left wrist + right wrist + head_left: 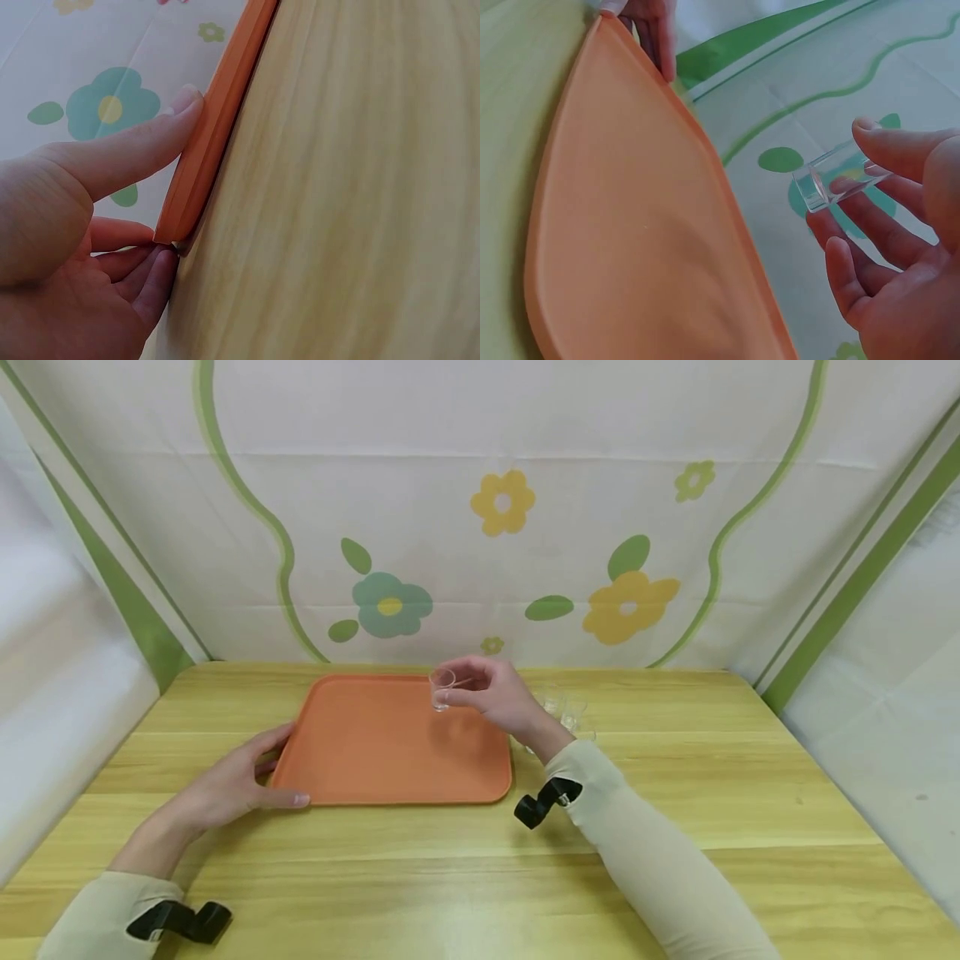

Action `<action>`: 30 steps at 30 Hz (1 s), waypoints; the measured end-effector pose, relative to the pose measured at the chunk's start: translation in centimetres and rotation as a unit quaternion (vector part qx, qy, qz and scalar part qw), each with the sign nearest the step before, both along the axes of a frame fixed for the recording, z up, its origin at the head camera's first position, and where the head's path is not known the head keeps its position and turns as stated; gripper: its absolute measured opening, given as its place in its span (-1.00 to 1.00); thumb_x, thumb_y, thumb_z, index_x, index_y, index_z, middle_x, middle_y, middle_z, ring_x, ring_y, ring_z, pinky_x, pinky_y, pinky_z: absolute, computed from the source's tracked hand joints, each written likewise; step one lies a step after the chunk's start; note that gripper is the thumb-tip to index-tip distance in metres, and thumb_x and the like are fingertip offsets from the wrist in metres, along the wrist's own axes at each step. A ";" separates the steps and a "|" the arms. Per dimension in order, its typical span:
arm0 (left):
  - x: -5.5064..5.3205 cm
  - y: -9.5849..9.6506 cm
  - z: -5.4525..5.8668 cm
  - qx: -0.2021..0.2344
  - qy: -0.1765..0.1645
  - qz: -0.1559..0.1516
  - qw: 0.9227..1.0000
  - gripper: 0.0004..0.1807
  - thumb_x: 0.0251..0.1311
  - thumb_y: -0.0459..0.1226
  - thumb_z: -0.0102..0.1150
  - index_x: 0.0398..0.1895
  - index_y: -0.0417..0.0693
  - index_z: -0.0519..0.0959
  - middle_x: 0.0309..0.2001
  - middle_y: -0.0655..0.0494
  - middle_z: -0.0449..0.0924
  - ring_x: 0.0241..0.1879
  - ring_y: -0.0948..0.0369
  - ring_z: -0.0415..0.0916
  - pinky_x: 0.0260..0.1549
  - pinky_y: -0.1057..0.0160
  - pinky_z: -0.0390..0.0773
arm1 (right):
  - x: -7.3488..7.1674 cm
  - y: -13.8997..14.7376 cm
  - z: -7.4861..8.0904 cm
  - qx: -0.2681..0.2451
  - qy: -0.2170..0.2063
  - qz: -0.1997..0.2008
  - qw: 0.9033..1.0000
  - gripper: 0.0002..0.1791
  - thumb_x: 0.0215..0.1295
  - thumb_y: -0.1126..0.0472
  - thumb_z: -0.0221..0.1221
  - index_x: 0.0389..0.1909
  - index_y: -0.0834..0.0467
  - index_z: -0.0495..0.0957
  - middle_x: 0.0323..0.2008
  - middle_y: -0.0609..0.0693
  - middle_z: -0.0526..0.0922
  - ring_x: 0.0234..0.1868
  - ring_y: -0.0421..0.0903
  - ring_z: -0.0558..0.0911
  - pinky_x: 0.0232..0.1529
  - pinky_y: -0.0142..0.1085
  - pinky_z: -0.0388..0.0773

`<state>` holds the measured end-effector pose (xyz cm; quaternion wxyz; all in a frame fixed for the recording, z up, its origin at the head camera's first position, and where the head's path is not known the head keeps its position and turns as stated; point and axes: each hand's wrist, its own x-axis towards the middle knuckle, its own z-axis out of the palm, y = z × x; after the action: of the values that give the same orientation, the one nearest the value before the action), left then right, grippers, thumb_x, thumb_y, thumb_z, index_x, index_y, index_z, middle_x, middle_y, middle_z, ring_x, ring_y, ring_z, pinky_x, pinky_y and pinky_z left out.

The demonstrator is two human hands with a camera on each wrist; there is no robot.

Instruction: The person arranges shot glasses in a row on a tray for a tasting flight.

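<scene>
Held upright above the orange tray [390, 760] is a small clear shot glass [441, 692]. My right hand [487, 689] pinches it between thumb and fingers; the right wrist view shows the same glass [829, 180] with its thick base. At the tray's near left corner, my left hand [228, 781] grips the edge. Its thumb lies along the near rim, and the other fingers bend against the left side, as the left wrist view shows at the tray edge [214, 127]. The tray lies flat on the table, and no glass is seen on its surface.
Several more clear shot glasses [572, 717] stand on the wooden table [450, 877] right of the tray, partly hidden by my right wrist. A flower-printed cloth [450, 435] rises behind the table's back edge. Pale cloth walls flank both sides.
</scene>
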<state>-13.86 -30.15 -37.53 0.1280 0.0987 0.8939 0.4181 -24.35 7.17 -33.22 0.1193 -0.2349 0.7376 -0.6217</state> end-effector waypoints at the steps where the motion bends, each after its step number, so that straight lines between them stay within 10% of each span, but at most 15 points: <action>1: 0.0 0.0 0.0 0.000 -0.001 0.000 1.000 0.26 0.23 -0.13 0.55 0.73 -0.26 -0.16 0.65 -0.48 -0.04 0.52 -0.49 0.18 0.35 -0.31 0.42 | 0.0 -0.2 -0.1 0.003 -0.002 0.000 1.000 -0.66 0.31 0.23 0.47 0.10 0.06 0.74 0.01 0.03 0.79 0.01 -0.02 0.80 0.18 -0.18 0.71; 30: 0.3 0.2 0.0 0.007 0.008 0.002 1.000 0.25 0.21 -0.14 0.56 0.73 -0.25 -0.13 0.65 -0.47 -0.03 0.51 -0.49 0.20 0.30 -0.07 0.52 | -0.2 -8.3 -2.9 0.050 -0.019 0.027 0.998 -0.54 0.42 0.18 0.39 0.30 0.15 0.64 0.03 -0.02 0.77 -0.05 -0.01 0.80 -0.02 -0.04 0.78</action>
<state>-13.52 -29.95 -37.56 0.1191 0.1010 0.8923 0.4236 -24.54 -1.10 -36.13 0.1611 -0.2366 0.7592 -0.5846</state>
